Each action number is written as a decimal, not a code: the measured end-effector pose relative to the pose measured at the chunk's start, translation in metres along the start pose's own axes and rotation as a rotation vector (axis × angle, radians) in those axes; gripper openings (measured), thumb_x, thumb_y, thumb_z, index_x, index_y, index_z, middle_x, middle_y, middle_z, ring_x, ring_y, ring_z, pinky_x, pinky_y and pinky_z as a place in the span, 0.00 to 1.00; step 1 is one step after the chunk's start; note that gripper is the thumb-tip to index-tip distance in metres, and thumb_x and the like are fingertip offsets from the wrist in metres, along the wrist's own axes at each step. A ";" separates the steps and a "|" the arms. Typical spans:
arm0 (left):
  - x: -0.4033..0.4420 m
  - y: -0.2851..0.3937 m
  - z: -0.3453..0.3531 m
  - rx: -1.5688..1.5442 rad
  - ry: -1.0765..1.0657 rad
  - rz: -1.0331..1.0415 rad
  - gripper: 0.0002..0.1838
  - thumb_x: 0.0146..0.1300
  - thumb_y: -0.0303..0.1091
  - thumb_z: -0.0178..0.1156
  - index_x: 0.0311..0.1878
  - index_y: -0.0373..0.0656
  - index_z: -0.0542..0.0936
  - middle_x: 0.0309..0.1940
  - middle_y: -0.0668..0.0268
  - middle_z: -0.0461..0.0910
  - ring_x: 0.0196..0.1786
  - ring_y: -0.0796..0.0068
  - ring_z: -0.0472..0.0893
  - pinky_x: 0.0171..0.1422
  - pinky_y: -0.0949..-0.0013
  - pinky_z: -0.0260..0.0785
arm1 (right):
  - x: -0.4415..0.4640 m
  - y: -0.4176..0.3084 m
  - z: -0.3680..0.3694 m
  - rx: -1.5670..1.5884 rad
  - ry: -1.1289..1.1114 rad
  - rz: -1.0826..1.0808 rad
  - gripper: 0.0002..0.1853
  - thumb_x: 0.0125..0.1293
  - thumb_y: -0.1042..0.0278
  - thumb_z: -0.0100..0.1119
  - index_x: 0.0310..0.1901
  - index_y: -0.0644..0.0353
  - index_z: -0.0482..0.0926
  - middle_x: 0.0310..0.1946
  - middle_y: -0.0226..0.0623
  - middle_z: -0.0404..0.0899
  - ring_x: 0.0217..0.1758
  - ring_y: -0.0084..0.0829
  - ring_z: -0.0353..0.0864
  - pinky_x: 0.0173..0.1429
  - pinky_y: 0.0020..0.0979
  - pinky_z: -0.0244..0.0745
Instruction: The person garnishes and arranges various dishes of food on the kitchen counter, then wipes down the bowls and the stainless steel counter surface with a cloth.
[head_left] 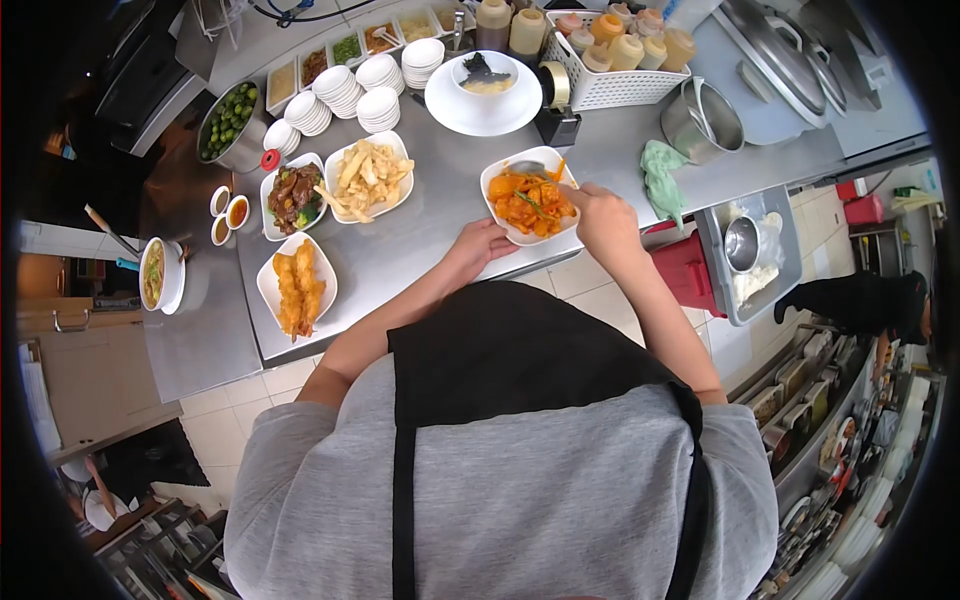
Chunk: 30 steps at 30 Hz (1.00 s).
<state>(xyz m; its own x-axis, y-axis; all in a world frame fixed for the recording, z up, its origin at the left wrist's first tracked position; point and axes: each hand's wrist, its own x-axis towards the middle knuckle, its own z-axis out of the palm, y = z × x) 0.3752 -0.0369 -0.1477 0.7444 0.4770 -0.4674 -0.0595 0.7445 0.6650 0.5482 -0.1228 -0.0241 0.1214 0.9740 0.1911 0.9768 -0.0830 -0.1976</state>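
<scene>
A white square bowl (488, 188) of orange-sauced food (530, 204), with green strips on top, sits near the counter's front edge. A grey, spoon-like shape shows at its back rim. My left hand (478, 250) grips the bowl's front-left rim, thumb towards the edge. At the right rim, my right hand (603, 215) is closed, with the index finger reaching over the edge to the food; its other fingers are hidden beneath. To the left stand a dish of fries (368, 180), a dish of dark meat with broccoli (295, 200) and a dish of battered fried pieces (298, 288).
Behind are stacked small white dishes (378, 108), a bowl on a white plate (480, 118), a tape dispenser (556, 105) and a basket of sauce bottles (620, 85). A green cloth (663, 180) and metal pot (703, 120) stand right. A grey tub (790, 255) is lower right. Another person (860, 303) is far right.
</scene>
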 end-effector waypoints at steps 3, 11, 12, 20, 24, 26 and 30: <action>0.000 0.000 -0.001 0.009 -0.004 -0.008 0.16 0.59 0.27 0.48 0.49 0.28 0.66 0.47 0.55 0.72 0.51 0.66 0.73 0.58 0.66 0.64 | -0.008 0.015 -0.001 0.061 0.060 0.103 0.21 0.47 0.82 0.46 0.44 0.54 0.76 0.28 0.38 0.75 0.30 0.41 0.76 0.36 0.37 0.71; 0.003 -0.001 -0.002 -0.012 0.006 -0.011 0.16 0.59 0.26 0.48 0.49 0.28 0.66 0.47 0.53 0.72 0.50 0.65 0.74 0.58 0.66 0.65 | -0.036 0.023 0.025 0.146 0.008 0.308 0.20 0.48 0.80 0.47 0.45 0.57 0.74 0.32 0.43 0.75 0.31 0.45 0.77 0.35 0.40 0.72; 0.003 -0.002 -0.003 -0.013 0.009 -0.012 0.16 0.58 0.25 0.47 0.49 0.28 0.66 0.47 0.53 0.72 0.50 0.65 0.74 0.58 0.66 0.65 | -0.036 0.020 0.028 0.118 -0.022 0.318 0.21 0.47 0.80 0.47 0.46 0.58 0.73 0.32 0.43 0.75 0.31 0.45 0.77 0.35 0.40 0.73; 0.003 -0.001 0.000 -0.024 0.030 -0.003 0.15 0.58 0.25 0.47 0.48 0.27 0.66 0.46 0.53 0.73 0.49 0.64 0.75 0.56 0.66 0.67 | -0.036 0.005 0.032 0.014 -0.084 0.282 0.22 0.46 0.81 0.46 0.47 0.58 0.73 0.29 0.43 0.75 0.28 0.44 0.77 0.34 0.39 0.73; 0.003 -0.002 -0.001 -0.011 0.006 0.003 0.15 0.58 0.24 0.46 0.48 0.27 0.66 0.46 0.53 0.73 0.48 0.64 0.75 0.56 0.66 0.67 | -0.031 0.003 0.012 -0.011 -0.063 0.288 0.22 0.47 0.81 0.46 0.48 0.58 0.72 0.29 0.43 0.75 0.29 0.44 0.77 0.34 0.39 0.73; 0.003 -0.002 -0.001 -0.012 0.017 -0.002 0.15 0.58 0.24 0.46 0.48 0.27 0.66 0.46 0.53 0.73 0.48 0.64 0.75 0.56 0.66 0.67 | -0.031 0.006 0.018 -0.028 -0.067 0.296 0.22 0.47 0.81 0.45 0.47 0.58 0.72 0.29 0.43 0.75 0.29 0.45 0.77 0.34 0.39 0.73; 0.003 -0.001 -0.001 -0.015 0.018 0.003 0.15 0.58 0.23 0.45 0.48 0.27 0.65 0.46 0.52 0.72 0.48 0.63 0.75 0.56 0.66 0.67 | -0.032 0.009 0.042 0.000 -0.073 0.278 0.22 0.47 0.82 0.45 0.47 0.58 0.73 0.29 0.43 0.75 0.28 0.45 0.77 0.33 0.40 0.73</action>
<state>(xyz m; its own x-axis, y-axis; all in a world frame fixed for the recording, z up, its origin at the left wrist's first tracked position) 0.3764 -0.0358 -0.1508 0.7324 0.4873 -0.4755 -0.0721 0.7499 0.6576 0.5454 -0.1454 -0.0727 0.3710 0.9267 0.0597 0.9079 -0.3485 -0.2330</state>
